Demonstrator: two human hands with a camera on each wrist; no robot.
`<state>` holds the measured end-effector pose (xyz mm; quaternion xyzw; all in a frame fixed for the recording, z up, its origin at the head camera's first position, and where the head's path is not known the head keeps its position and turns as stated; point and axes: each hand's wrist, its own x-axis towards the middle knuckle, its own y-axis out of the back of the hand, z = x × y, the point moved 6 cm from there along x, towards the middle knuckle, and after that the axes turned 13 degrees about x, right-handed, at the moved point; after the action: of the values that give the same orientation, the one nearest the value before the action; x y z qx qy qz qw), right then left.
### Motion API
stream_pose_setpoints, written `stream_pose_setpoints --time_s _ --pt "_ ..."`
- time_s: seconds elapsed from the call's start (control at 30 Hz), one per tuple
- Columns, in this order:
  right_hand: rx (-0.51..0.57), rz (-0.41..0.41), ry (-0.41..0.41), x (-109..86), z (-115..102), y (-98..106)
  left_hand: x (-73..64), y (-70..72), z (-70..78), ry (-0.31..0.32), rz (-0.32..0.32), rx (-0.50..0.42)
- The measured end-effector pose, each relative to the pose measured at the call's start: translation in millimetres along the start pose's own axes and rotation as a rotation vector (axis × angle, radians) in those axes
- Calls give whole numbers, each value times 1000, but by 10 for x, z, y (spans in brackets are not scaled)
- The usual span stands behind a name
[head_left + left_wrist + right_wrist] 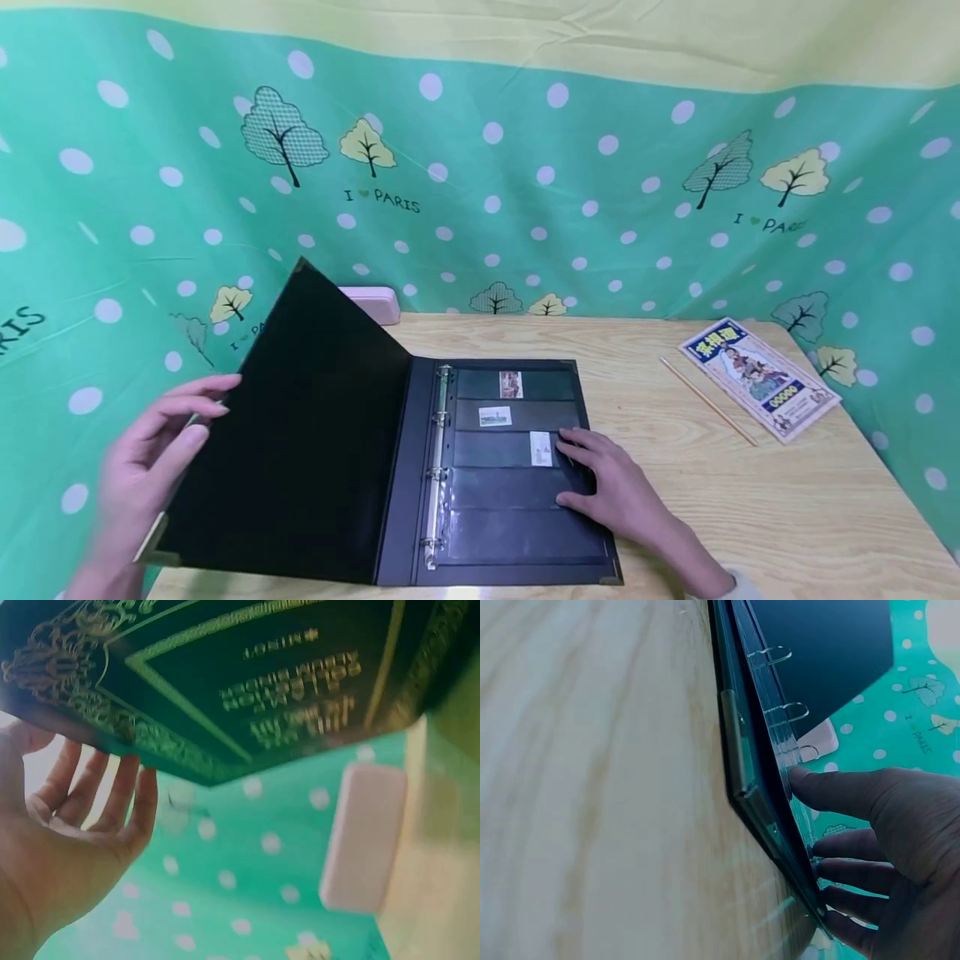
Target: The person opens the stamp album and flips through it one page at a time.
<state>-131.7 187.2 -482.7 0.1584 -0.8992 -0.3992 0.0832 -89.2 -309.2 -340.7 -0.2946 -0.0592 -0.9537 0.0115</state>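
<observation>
A dark ring binder album (397,500) lies spread on the table, its front cover (292,442) tilted up at the left. My left hand (153,442) is at the cover's outer edge, fingertips touching it. From the left wrist view, the cover's outside (195,682) carries gold ornament and lettering. Metal rings (440,417) hold a black pocket page (510,487). Three small stamps (511,385) sit in its upper strips; the lower strips show none. My right hand (626,492) rests at the page's right edge, fingers extended, thumb on the page (821,787).
A pink case (378,304) stands at the back, partly behind the cover. On the right of the wooden table (810,517) lie a thin stick (708,402) and a printed packet (761,379). Green dotted cloth (517,208) hangs behind.
</observation>
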Motion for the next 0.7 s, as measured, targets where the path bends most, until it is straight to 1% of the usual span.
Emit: stream_pose_setpoints --time_s 0.1,0.2,0.3,0.4,0.53,0.6,0.63,0.7 --pt "-1 0 3 5 8 -2 -121 263 -163 131 2 77" --pt "0 -4 11 9 13 -4 -272 520 -339 250 8 102" --pt "3 -4 10 9 15 0 -410 720 -502 305 8 90" --pt "8 0 4 11 15 8 -531 843 -648 341 -12 140" --pt "10 -2 4 14 12 1 -682 959 -807 400 -5 216" --pt "13 -3 3 14 12 -5 -736 994 -864 427 0 228" --pt "14 -2 2 13 13 -7 -753 1007 -887 442 -5 287" --pt "16 -1 1 10 14 -10 -786 1015 -938 491 -28 440"
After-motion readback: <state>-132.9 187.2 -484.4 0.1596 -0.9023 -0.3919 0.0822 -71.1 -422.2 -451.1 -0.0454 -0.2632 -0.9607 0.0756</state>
